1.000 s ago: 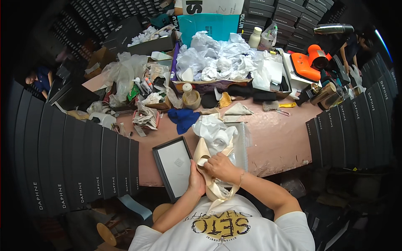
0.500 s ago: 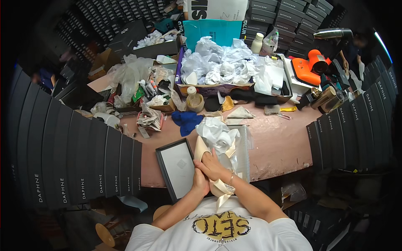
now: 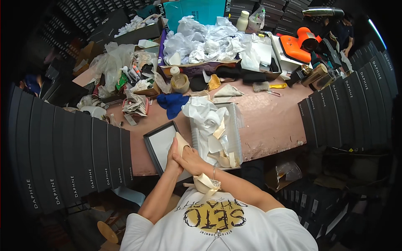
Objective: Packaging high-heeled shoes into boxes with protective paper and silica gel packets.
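right now i have both hands on the cream, pointed-toe high-heeled shoe point(image 3: 184, 147), which sits at the near edge of the pink desk point(image 3: 272, 121), between the open black shoebox lid with a white inside point(image 3: 161, 144) and the clear plastic tray stuffed with white tissue paper point(image 3: 213, 129). my left hand point(image 3: 172, 161) cups the shoe's side, fingers pressed together along it. my right hand point(image 3: 193, 161) wraps over it from the other side, fingers curled shut on the upper. a cream ankle strap with a pearl-like trim point(image 3: 206, 183) hangs below my wrists, off the desk edge.

to do this well, i judge that i should keep the grip on the body of the shoe rather than on the thin heel, hold the toe up and clear of the lid's rim, and mind the loose strap so it does not snag. the second cream shoe point(image 3: 224, 158) lies in the tray, close by my right wrist, so i would keep my elbow in.

compared with half a second ago, my hands have closed tighter together and the shoe's toe points more upright; the tray and lid sit where they were.
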